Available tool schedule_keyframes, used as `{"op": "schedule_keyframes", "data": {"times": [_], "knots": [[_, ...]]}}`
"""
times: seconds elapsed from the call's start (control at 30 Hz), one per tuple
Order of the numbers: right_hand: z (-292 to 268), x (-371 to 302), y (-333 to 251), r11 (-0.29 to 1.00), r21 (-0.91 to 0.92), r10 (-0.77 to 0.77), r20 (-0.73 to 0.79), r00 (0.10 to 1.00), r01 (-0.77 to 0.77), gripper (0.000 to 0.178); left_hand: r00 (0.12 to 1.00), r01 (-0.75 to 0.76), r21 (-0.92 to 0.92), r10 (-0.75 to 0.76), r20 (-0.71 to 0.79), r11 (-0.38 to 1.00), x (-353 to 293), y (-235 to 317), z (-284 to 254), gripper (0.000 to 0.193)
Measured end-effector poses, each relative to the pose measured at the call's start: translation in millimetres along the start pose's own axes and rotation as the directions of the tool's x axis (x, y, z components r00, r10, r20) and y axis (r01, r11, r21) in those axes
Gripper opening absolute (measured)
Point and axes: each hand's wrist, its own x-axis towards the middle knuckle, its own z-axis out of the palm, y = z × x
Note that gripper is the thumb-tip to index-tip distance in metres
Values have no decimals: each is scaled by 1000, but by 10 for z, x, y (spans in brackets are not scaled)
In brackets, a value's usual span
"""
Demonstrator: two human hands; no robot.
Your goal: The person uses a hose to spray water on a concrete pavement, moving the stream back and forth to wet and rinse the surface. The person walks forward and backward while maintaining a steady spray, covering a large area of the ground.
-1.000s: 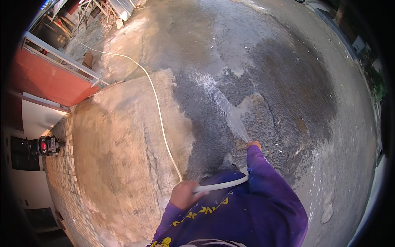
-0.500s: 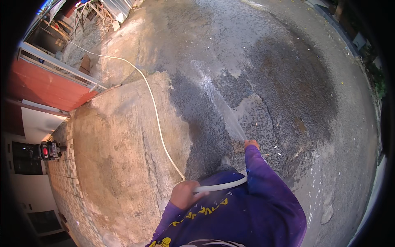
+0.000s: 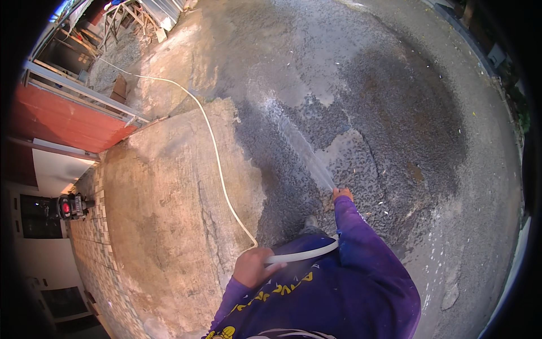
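A white garden hose (image 3: 216,152) trails from the far left over the ground to my left hand (image 3: 252,268), whose fingers are wrapped round it. From there a loop of it crosses my front toward my right forearm, where the sleeve hides part of it. My right hand (image 3: 342,195) is stretched ahead and closed at the hose's outlet, with the hose end itself hidden by the fingers. A fan of water (image 3: 302,146) sprays from that hand, away and slightly left, onto the dark wet pavement (image 3: 389,107).
Dry, cracked concrete (image 3: 164,209) lies on the left, bordered by a tiled strip (image 3: 107,248). Beyond it are a parked motorcycle (image 3: 70,207) and a red panel (image 3: 68,117). Wooden trestles (image 3: 127,20) stand far left. A kerb with plants (image 3: 516,104) edges the right.
The spray has swung slightly left, and my right hand has shifted a little left and up. My left hand keeps its hold on the hose.
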Motion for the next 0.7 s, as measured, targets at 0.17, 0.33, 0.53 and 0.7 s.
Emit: {"op": "schedule_keyframes", "data": {"times": [0.17, 0.33, 0.53, 0.7], "knots": [[57, -18, 65, 996, -31, 85, 62, 994, -83, 49, 1000, -7, 10, 7, 2, 1000, -2, 2, 9, 40], [24, -111, -66, 1000, -9, 23, 40, 999, -22, 47, 1000, -2, 20, 2, -6, 1000, -25, -10, 11, 41], [58, -84, -264, 995, 64, -80, -24, 997, 81, 44, 999, -17, 22, 18, -50, 1000, -52, -52, 8, 42], [-20, -117, -488, 996, 65, -66, 53, 996, 63, 46, 997, -3, 18, 5, -80, 1000, -81, -84, -3, 43]]}}
